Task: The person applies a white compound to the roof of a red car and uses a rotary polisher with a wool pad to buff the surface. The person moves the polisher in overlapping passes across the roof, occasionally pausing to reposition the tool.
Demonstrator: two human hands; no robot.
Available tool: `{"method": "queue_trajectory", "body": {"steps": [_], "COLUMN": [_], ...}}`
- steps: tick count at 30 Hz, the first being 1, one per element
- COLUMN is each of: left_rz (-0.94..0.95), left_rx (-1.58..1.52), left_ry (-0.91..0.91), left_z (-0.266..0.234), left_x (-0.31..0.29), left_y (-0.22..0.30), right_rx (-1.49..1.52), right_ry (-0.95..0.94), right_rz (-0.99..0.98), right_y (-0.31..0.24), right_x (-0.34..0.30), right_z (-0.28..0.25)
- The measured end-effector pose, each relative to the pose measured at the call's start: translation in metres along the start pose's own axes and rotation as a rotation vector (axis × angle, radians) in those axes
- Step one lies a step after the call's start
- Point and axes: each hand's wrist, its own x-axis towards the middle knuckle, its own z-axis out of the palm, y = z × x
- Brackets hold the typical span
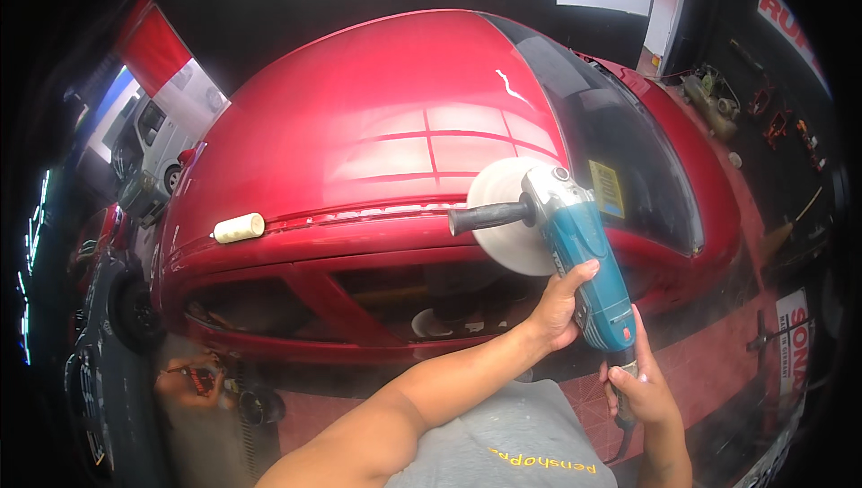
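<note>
A teal rotary polisher [584, 250] is held between my two hands over the near edge of a red car's roof [359, 120]. My left hand [561, 308] is closed around the side of its body, thumb on top. Farther back, my right hand [639, 385] grips the rear handle by the cord, with one finger stretched along the housing. The round white pad [494, 192] is tilted beside the roof edge; I cannot tell whether it touches the paint. A black side handle [489, 217] sticks out to the left, with no hand on it. Up the roof runs a white streak [510, 86].
A cream bottle [239, 228] lies on its side along the roof edge at left. The dark windshield [620, 129] with a yellow sticker [608, 187] is at right. The polisher's cord [625, 441] hangs near my body. Another car [99, 344] stands at far left.
</note>
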Motion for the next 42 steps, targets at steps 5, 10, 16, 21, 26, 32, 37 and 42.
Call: {"method": "queue_trajectory", "body": {"steps": [5,10,16,21,26,32,37,42], "left_rz": [0.036,0.298,0.566,0.647,0.599,0.407,0.181,0.010], "left_rx": [-0.014,0.002,-0.002,-0.046,-0.056,0.042,0.062,0.076], "left_ry": [-0.011,0.097,0.156,0.099,0.089,0.012,-0.097,-0.118], "left_z": [-0.014,-0.020,-0.045,-0.075,-0.072,-0.042,-0.025,-0.020], "left_x": [-0.024,-0.068,-0.111,-0.132,-0.124,-0.058,0.012,0.080], "left_y": [0.018,0.063,0.123,0.157,0.160,0.140,0.115,0.118], "right_rx": [-0.054,-0.220,-0.385,-0.422,-0.364,-0.195,-0.014,0.157], "right_ry": [-0.107,-0.318,-0.536,-0.609,-0.530,-0.324,-0.087,0.079], "right_rz": [0.028,0.038,0.071,0.089,0.087,-0.004,-0.047,-0.091], "right_y": [-0.009,-0.038,-0.065,-0.069,-0.068,-0.044,-0.038,-0.039], "right_x": [0.010,0.044,0.093,0.117,0.114,0.098,0.086,0.107], "right_z": [0.016,0.054,0.110,0.147,0.148,0.102,0.071,0.061]}}
